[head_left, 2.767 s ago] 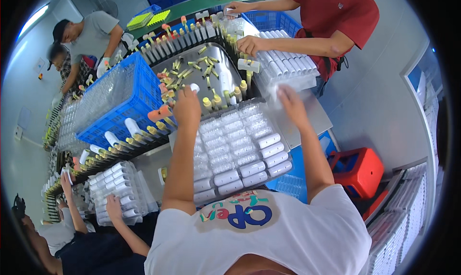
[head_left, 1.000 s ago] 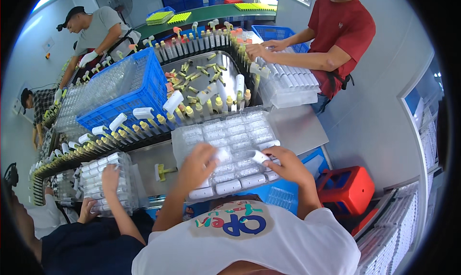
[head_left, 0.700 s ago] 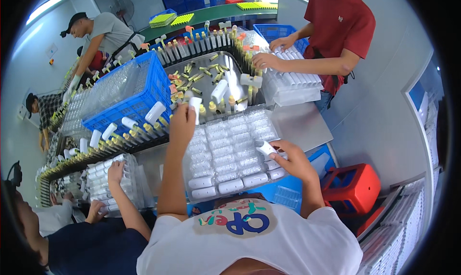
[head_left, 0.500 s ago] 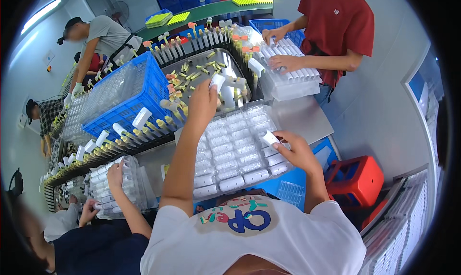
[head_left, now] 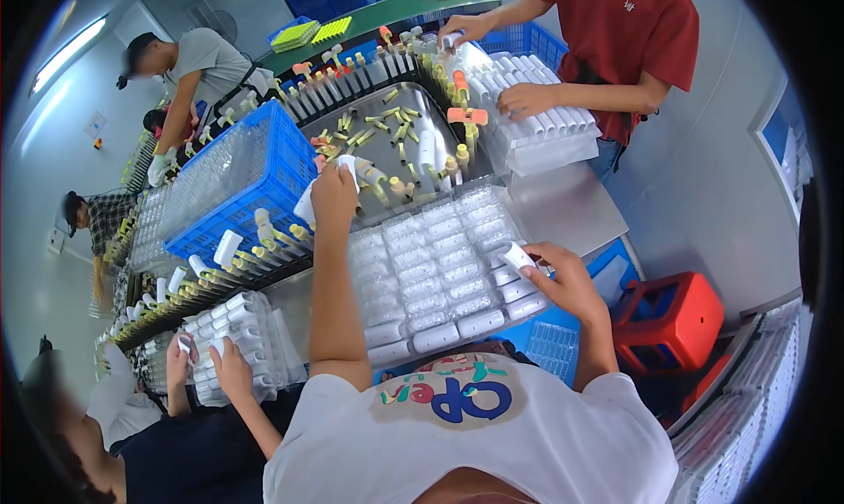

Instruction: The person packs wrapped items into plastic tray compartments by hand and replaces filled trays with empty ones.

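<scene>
My left hand (head_left: 334,196) reaches over the rack of pegs beside the metal tray, its fingers closed round a white plastic shell (head_left: 349,165). Another white shell (head_left: 304,205) shows just left of that hand; whether it is held or sits on a peg, I cannot tell. Low over the right side of a clear blister tray (head_left: 428,277), my right hand (head_left: 567,280) pinches a white plastic shell (head_left: 515,256). White shells (head_left: 436,337) fill the blister tray's near row and part of its right column. Its other pockets look bare and clear.
A metal tray (head_left: 413,104) holds scattered yellow-green pegs. Left of it stands a blue crate (head_left: 286,165) of clear trays. Co-workers handle white parts at the right (head_left: 527,99) and left (head_left: 230,372). A red stool (head_left: 668,319) and stacked trays (head_left: 747,416) stand at the right.
My left hand has moved left and a little down, from over the metal tray to the peg rack. The right hand shifted slightly right and down, still holding its shell.
</scene>
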Available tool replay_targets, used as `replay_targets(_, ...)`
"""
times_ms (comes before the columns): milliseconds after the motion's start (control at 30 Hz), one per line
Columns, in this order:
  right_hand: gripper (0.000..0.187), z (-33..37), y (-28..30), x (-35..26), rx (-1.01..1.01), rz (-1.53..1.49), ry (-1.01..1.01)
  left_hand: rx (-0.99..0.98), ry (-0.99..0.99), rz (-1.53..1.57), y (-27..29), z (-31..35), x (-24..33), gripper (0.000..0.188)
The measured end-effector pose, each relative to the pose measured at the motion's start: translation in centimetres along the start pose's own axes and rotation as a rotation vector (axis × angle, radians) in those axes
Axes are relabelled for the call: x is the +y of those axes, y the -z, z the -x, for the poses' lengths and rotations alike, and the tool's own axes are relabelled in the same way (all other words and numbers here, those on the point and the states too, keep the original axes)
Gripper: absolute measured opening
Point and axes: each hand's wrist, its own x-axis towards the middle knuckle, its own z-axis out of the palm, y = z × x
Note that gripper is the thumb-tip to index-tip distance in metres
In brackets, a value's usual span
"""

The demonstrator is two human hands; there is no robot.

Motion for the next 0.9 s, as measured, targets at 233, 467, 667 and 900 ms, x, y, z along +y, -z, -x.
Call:
replay_targets(233,0.034,-3.6,-0.2,2.0,0.055,-0.091,0.022,0.005,-0.014,-0.36,-0.8,1.4,-1.0,0.027)
replay_targets(467,0.032,-17.3,-0.4,2.3,0.334,0.089,-0.011,0.292,-0.074,-0.359,0.7,3.5,-6.5,0.022)
replay_targets(667,0.035,-24.5,-3.8,3.8,0.389,0.246,0.045,0.315,0.01,-0.35,3.3,4.8,-9.7,0.023)
replay_targets(900,0.033,-20.7,-11.6,0.5,0.414,0.605,0.363,0.432,0.066,-0.387,5.3,6.0,-14.5,0.024)
